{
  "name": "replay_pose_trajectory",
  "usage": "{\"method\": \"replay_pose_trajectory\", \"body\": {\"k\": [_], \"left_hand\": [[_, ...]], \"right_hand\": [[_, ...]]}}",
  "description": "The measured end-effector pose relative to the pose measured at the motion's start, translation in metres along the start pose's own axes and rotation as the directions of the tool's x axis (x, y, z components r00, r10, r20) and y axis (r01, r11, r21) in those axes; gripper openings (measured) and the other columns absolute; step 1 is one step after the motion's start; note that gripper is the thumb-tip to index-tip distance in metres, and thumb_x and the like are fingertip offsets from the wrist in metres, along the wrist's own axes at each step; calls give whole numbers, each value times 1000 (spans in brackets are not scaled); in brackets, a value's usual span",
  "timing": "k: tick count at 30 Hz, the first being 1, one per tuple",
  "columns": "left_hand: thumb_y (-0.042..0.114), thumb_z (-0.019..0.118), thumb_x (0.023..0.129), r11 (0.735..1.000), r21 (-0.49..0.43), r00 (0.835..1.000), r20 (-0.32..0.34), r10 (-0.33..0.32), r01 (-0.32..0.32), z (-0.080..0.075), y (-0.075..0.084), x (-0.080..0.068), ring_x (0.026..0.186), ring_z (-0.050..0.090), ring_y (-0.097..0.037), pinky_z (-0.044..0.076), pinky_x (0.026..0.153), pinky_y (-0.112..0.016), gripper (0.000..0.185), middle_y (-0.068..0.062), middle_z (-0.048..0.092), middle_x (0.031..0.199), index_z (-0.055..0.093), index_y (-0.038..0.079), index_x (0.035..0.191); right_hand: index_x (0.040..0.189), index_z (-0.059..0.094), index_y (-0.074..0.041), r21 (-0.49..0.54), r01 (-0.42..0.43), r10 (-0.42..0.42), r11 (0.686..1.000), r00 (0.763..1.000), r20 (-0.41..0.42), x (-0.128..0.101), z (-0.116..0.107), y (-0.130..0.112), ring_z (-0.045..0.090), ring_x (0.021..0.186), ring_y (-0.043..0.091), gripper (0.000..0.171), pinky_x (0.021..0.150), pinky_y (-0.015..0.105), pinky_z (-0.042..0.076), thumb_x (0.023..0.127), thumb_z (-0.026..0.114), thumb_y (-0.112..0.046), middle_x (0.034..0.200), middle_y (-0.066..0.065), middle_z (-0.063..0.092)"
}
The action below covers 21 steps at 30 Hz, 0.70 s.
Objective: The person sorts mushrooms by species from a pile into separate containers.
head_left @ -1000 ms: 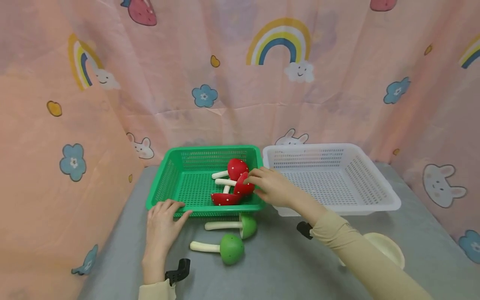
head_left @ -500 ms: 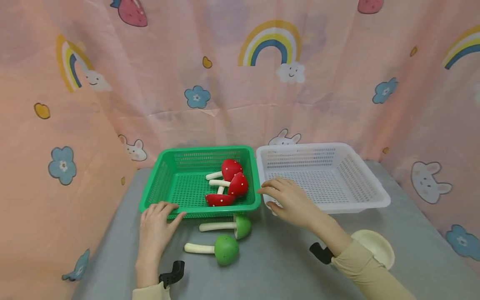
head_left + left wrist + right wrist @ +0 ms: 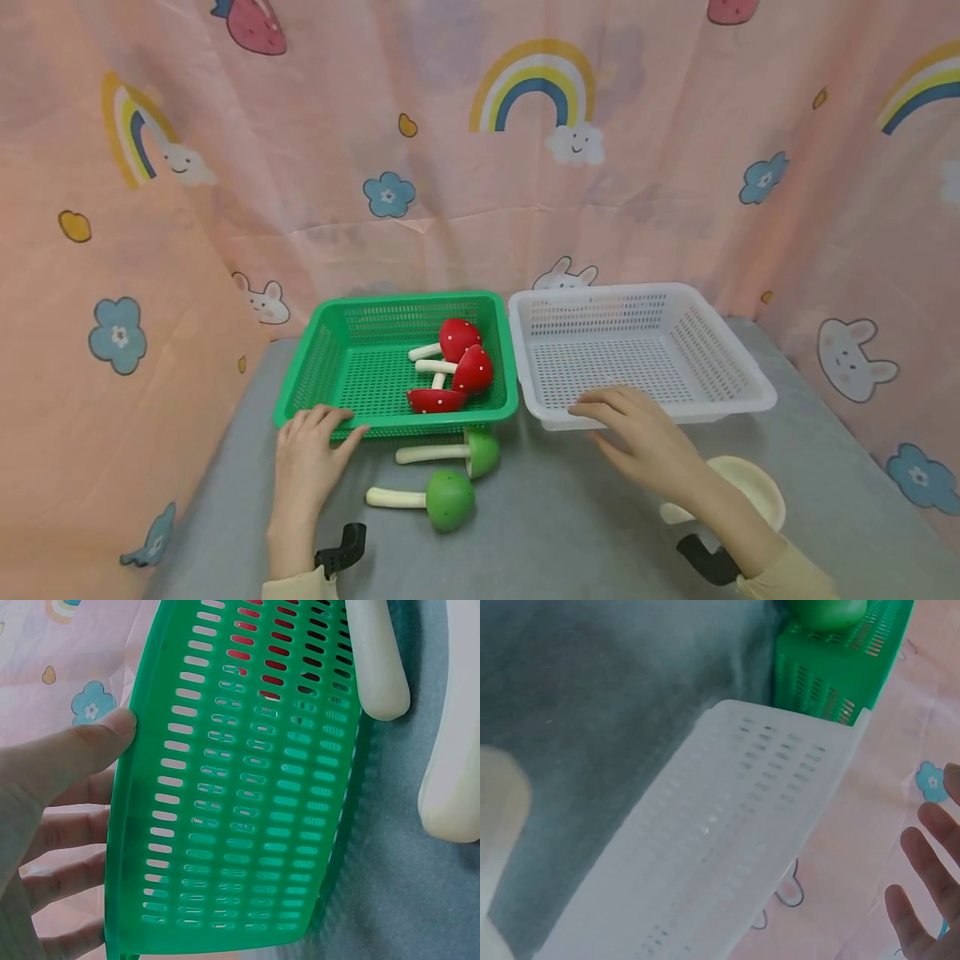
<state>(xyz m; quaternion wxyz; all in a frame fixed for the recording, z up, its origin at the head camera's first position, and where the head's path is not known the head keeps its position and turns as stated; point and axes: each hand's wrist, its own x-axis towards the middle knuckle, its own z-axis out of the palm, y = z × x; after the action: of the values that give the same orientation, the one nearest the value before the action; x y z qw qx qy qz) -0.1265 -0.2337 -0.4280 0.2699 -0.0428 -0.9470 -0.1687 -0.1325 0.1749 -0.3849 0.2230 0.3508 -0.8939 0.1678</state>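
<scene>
My left hand [image 3: 309, 467] holds the front left rim of the green basket [image 3: 352, 422]; in the left wrist view its thumb [image 3: 97, 735] lies at the rim while the fingers reach behind it. Several toy mushrooms with white-dotted red caps [image 3: 474, 369] lie inside, toward the right. My right hand [image 3: 641, 437] holds nothing and hovers by the front edge of the white basket [image 3: 720, 408], fingers spread in the right wrist view. Two green-capped toy mushrooms, one nearer [image 3: 450, 500] and one farther [image 3: 483, 452], lie before the green basket.
Partly behind my right forearm lies a cream, round-capped piece [image 3: 757, 492], with a pale stem-like end [image 3: 675, 513] showing to its left. Both baskets stand side by side on a grey cloth [image 3: 540, 533]. A pink printed curtain [image 3: 450, 233] hangs right behind them.
My right hand has left the red mushroom in the green basket and moved right and toward me, to the white basket's front edge. My left hand stays on the green rim. The view shifts slightly.
</scene>
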Motion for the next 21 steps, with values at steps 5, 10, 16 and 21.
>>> {"method": "replay_pose_trajectory", "body": {"k": [5,10,16,21], "left_hand": [[27,80,77,1000,10,1000,-1,-7,7,0,-1,-1,98,58,-32,42,95,-55,28,-10,68,98,73,10,98],[28,80,77,1000,15,1000,2,-9,9,0,-1,-2,98,58,-31,42,95,-55,28,-9,68,98,73,10,98],[28,80,78,1000,18,1000,13,-13,13,0,-1,-1,98,58,-31,41,96,-55,28,-9,68,99,73,10,99],[27,80,78,1000,12,1000,10,-9,9,0,-1,0,98,58,-31,42,96,-55,28,-8,68,99,73,11,99]], "right_hand": [[109,68,-15,-21,36,-36,999,999,-4,-14,-3,8,60,103,19,22,84,41,50,88,69,-20,112,-1,66],[112,68,-14,-35,65,-65,997,998,-5,-30,-9,17,61,101,20,55,80,42,51,101,25,-46,111,1,66],[115,67,-19,-68,6,-4,998,999,42,-51,-21,21,60,102,14,25,85,32,45,96,59,-34,113,-7,65],[113,67,-21,-74,-8,9,997,1000,14,-71,-26,26,58,102,14,35,92,25,38,98,48,-46,111,-9,65]]}}
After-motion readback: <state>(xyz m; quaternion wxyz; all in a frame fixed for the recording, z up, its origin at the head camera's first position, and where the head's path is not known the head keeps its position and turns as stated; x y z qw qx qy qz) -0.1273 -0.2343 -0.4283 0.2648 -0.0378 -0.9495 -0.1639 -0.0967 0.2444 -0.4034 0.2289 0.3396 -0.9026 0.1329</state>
